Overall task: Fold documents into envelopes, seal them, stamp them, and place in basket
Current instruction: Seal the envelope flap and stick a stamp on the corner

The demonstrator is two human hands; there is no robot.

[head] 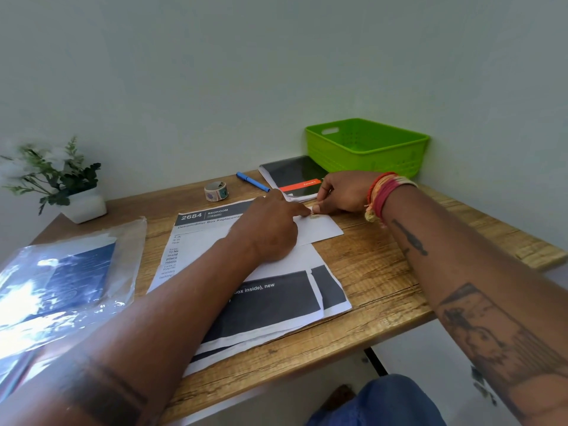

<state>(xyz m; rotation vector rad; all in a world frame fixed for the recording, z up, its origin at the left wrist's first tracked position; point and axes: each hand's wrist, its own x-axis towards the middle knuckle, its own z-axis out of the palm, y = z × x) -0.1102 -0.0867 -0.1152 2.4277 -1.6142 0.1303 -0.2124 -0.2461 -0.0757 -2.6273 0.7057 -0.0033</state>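
Envelope (319, 230), white, is lying mid-table on printed documents (276, 302) reading "2684 BEDROOM" and "Dehumidifier Box Replacement". Left hand (270, 229) is resting on it, forefinger extended, pressing a small stamp (314, 215) at its far edge. Right hand (341, 192) is pinching that stamp too. Farther right, a green basket (365, 149) is sitting beside a black notebook (295, 175).

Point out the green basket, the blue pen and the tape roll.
green basket (347, 155): head view, front-left wall.
blue pen (252, 181): head view, middle of barrel.
tape roll (216, 191): head view, outer side.
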